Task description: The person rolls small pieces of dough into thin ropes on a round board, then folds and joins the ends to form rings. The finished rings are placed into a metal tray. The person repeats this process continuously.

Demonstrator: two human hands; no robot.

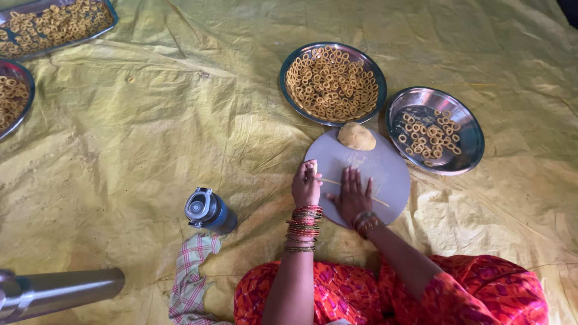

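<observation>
right hand [352, 195] lies flat and wide on the thin dough rope [337, 182] mid round board [385, 165]; left hand [306, 183] pinches its end at the board's left edge. judging by this, light even rolling keeps it uniform.

Dough lump [356, 136] sits on the board [385, 168], between two plates [475, 129] behind it.

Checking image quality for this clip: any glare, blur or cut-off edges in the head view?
Head view: even, soft light with faint shadows; mild glare on the steel plate and metal cylinder; both hands, left and right, and the dough strand look sharp; corner trays are cropped by the frame; slight wide-angle bend.
</observation>
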